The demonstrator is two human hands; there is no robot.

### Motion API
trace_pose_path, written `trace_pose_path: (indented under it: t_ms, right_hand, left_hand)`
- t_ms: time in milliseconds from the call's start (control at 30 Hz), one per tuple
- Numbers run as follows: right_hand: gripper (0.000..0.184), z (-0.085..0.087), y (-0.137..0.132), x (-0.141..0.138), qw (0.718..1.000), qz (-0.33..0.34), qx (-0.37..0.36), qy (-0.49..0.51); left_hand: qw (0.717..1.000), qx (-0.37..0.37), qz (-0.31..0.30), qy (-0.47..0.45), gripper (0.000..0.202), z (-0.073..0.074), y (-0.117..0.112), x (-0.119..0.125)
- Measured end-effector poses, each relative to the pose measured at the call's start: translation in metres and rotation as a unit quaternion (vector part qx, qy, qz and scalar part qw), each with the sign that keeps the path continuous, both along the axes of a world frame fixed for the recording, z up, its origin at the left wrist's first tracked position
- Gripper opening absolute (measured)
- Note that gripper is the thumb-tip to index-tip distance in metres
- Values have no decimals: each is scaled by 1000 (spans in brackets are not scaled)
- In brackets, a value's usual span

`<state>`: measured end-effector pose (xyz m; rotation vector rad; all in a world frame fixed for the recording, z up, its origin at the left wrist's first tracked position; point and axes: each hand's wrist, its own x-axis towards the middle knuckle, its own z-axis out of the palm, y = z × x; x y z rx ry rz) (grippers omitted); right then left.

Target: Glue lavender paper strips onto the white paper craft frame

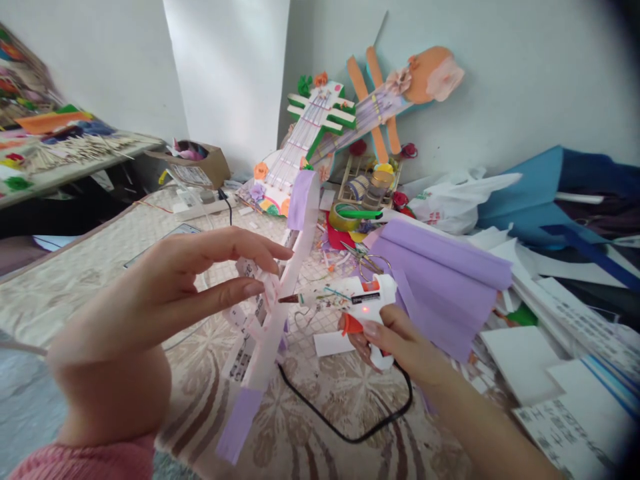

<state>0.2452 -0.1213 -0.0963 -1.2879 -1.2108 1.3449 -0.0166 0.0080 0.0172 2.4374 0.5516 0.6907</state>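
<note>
My right hand (385, 337) grips a white hot glue gun (373, 300) with an orange trigger and a small red light. Its dark nozzle tip is close to or touching a long, narrow white cardboard piece (287, 283) standing at a slant. Purple crepe paper (303, 203) covers its upper end, and a purple strip (240, 423) hangs below. My left hand (200, 280) is closed, thumb and fingers pinching a small printed cardboard tab (260, 273) that juts from the white piece. Part of the tab is hidden behind the fingertips.
Two paper-flower-decorated guitar shapes (305, 140) lean on the wall. Scissors (365, 257), green tape (345, 217) and purple crepe paper (430, 280) lie near the glue gun. Its black cord (350, 439) loops across the patterned tablecloth. Paper scraps (520, 363) lie right; a cardboard box (210, 163) stands back left.
</note>
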Motion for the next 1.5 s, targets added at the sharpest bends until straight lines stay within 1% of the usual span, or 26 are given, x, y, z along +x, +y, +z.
trace_pose_path:
  t_ms: [167, 267, 367, 467, 567, 700, 800, 867, 933, 1000, 1067, 1133, 1233, 1333, 1433, 1500]
  right_hand:
    - [61, 3, -6, 0, 999, 14, 15, -26]
    - [59, 5, -14, -2, 997, -10, 35, -70]
    - [49, 7, -23, -6, 989, -47, 90, -112]
    - [31, 9, -32, -10, 981, -49, 135, -133]
    - [21, 10, -39, -14, 977, -39, 138, -158]
    - [18, 11, -44, -15, 977, -13, 123, -175]
    - [20, 2, -51, -9, 971, -38, 127, -197]
    - [24, -8, -59, -4, 962, -81, 140, -222]
    - [32, -20, -70, 1, 958, -87, 142, -233]
    - [36, -29, -80, 3, 960, -115, 126, -220]
    - [35, -31, -86, 3, 956, -164, 109, -217]
    - [31, -26, -89, 1, 949, -188, 102, -234]
    - [27, -13, -90, -3, 943, -164, 112, -266]
    - [31, -4, -93, -10, 937, -167, 117, -284]
    - [36, -1, -100, -17, 927, -200, 96, -302]
    - [37, -1, -105, -18, 925, -204, 89, -307]
  left_hand:
    - [1000, 7, 18, -11, 19, -2, -5, 6]
    - [1000, 17, 24, -9, 19, -4, -9, 8]
    - [999, 17, 41, 2, 20, -5, -12, 10]
    - [998, 11, 57, -2, 20, -7, -13, 12]
    - [997, 18, 71, -5, 20, -8, -14, 13]
    - [997, 30, 73, 2, 18, -8, -14, 15]
    - [997, 33, 65, -2, 19, -9, -13, 15]
    - [997, 36, 61, -1, 21, -9, -13, 14]
    - [998, 44, 53, -14, 21, -10, -12, 14]
    - [997, 50, 46, -29, 21, -12, -11, 14]
    - [997, 53, 39, -36, 22, -13, -11, 15]
    - [997, 52, 29, -45, 22, -13, -10, 16]
    - [997, 56, 5, -61, 21, -13, -9, 17]
    - [996, 56, -7, -69, 21, -13, -8, 18]
    - [995, 58, -12, -76, 20, -13, -8, 19]
    - [995, 63, -17, -74, 19, -13, -8, 20]
